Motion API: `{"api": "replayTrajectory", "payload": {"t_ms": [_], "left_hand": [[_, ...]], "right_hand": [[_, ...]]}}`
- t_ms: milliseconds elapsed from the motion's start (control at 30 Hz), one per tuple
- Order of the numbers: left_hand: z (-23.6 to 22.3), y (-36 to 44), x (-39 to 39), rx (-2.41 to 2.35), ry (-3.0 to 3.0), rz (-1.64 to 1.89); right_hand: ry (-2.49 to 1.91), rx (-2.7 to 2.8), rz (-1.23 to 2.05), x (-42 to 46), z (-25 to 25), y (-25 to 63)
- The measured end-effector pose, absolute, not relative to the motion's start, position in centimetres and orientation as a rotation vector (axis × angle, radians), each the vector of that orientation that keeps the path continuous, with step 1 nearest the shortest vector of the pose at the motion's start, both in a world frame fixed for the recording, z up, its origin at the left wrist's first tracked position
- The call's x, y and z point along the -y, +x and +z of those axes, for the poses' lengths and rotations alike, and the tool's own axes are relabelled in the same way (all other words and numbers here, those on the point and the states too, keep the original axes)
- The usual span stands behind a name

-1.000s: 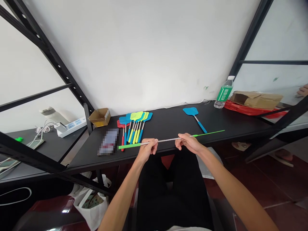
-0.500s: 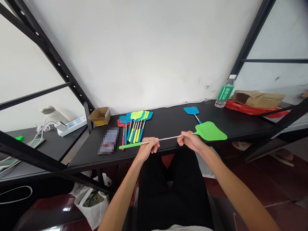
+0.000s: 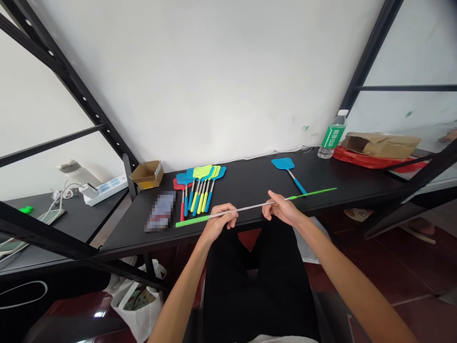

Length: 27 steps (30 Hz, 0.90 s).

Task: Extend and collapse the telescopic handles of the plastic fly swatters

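Note:
A green fly swatter (image 3: 250, 206) with a metal rod is stretched across in front of me, its green handle at the left and its paddle, seen edge-on, at the right. My left hand (image 3: 222, 220) is closed around the rod close to the handle. Nearer the paddle, my right hand (image 3: 280, 208) grips the other end of the rod. Behind it on the black table lies a blue fly swatter (image 3: 284, 164). To the left, several fly swatters (image 3: 203, 172) in blue, yellow and red lie in a row, paddles toward the wall.
An open cardboard box (image 3: 146, 179) and a blurred-out item (image 3: 160, 211) are on the table's left part. A water bottle (image 3: 332, 136) stands at the back right beside a brown package (image 3: 382, 145) on red plastic. Black shelf posts (image 3: 130, 176) flank the table (image 3: 246, 178).
The green swatter has been turned about its rod, so its paddle went from facing me flat to edge-on. Both hands keep nearly the same places.

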<state>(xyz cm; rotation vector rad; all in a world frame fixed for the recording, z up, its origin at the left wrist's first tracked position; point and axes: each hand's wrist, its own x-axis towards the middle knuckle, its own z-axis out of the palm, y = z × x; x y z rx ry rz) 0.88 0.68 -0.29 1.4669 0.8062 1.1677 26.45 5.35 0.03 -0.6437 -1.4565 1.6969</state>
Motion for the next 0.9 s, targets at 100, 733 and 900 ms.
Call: {"api": "replayTrajectory", "payload": {"t_ms": [100,733,900], "left_hand": [[-0.28,0.97,-0.68,-0.816,1.484,1.162],[0.42,1.44,-0.28,-0.904,1.543,1.134],[0.47,1.45,-0.31,-0.938,1.566,1.14]], "right_hand": [[-0.635,1.471,1.68,-5.23,0.14,26.41],[-0.626,1.447,1.665,-5.28,0.03,26.56],[-0.625,1.465,1.657,-5.38,-0.3,26.49]]}}
